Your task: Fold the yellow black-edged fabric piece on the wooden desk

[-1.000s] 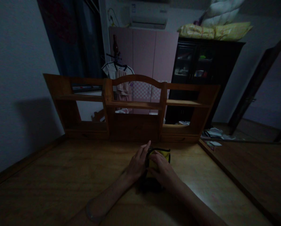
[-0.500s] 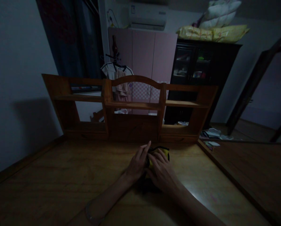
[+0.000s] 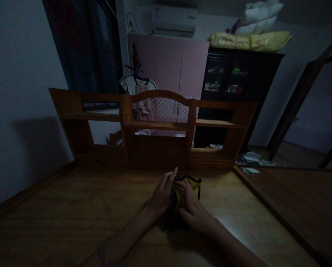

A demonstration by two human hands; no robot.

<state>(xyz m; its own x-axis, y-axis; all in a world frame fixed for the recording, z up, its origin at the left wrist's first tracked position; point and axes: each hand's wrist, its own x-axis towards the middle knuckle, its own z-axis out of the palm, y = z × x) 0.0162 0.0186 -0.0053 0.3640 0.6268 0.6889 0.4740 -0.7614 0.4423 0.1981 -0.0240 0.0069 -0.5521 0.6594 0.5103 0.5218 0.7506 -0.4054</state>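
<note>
A small yellow pouch with a black trim (image 3: 194, 186) lies on the wooden desk (image 3: 71, 215), just in front of the shelf unit. My left hand (image 3: 162, 194) grips its left end, fingers curled, index finger raised along the top edge. On the pouch's right part rests my right hand (image 3: 193, 209), with its fingers pinching near the dark top edge. The light is dim and the lower part of the pouch is hidden under my hands.
A low wooden shelf unit (image 3: 155, 129) stands across the back of the desk. A second dark tabletop (image 3: 302, 207) adjoins on the right. Behind are a pink wardrobe (image 3: 168, 74), a dark glass cabinet (image 3: 232, 81) with bedding on top, hanging clothes (image 3: 139, 92) and an open door (image 3: 299, 104).
My right hand slid slightly toward me and to the right, uncovering more of the yellow pouch's top. The left hand stays on the left end.
</note>
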